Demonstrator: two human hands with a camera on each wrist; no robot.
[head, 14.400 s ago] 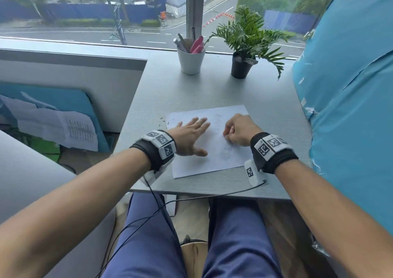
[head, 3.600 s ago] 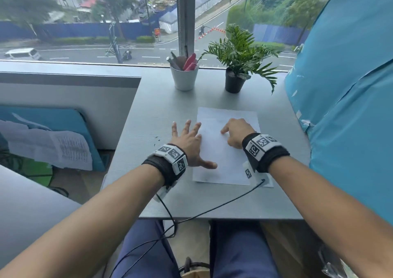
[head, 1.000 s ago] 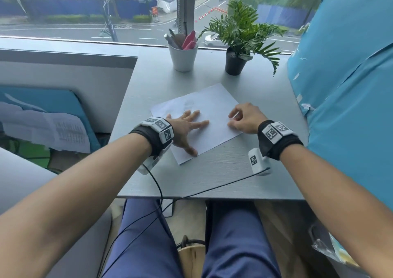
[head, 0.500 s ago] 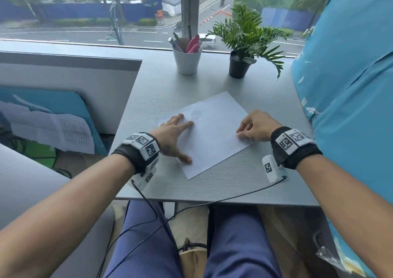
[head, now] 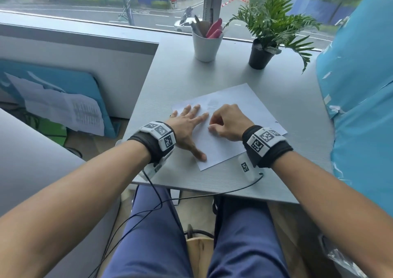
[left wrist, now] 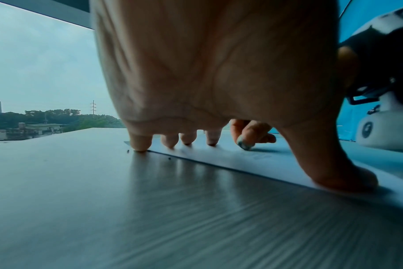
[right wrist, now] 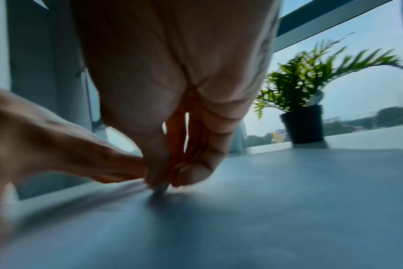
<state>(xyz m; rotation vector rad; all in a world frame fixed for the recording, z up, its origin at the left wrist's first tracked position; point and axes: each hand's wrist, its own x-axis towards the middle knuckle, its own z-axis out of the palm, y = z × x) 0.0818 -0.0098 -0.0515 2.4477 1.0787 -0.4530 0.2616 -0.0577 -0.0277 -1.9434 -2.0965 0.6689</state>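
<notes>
A white sheet of paper [head: 240, 101] lies slanted on the grey table [head: 212, 73], with faint grey marks near its middle. My left hand [head: 189, 124] rests flat on the sheet's left part, fingers spread, and in the left wrist view its fingertips [left wrist: 140, 143] press down at the paper [left wrist: 253, 160] edge. My right hand [head: 227, 122] is curled just right of it. Its fingers pinch a small grey piece [right wrist: 160, 189], perhaps an eraser, tip down on the sheet. The same piece [left wrist: 244, 144] shows past my left palm.
A white cup [head: 205, 45] with pens and a black-potted plant [head: 261, 52] stand at the table's far edge by the window. A blue padded panel [head: 357, 86] borders the right side. A black cable [head: 191, 197] hangs below the near edge.
My right hand has moved left from the sheet's right edge to its middle, close to my left index finger. The left hand has slid a little further onto the paper.
</notes>
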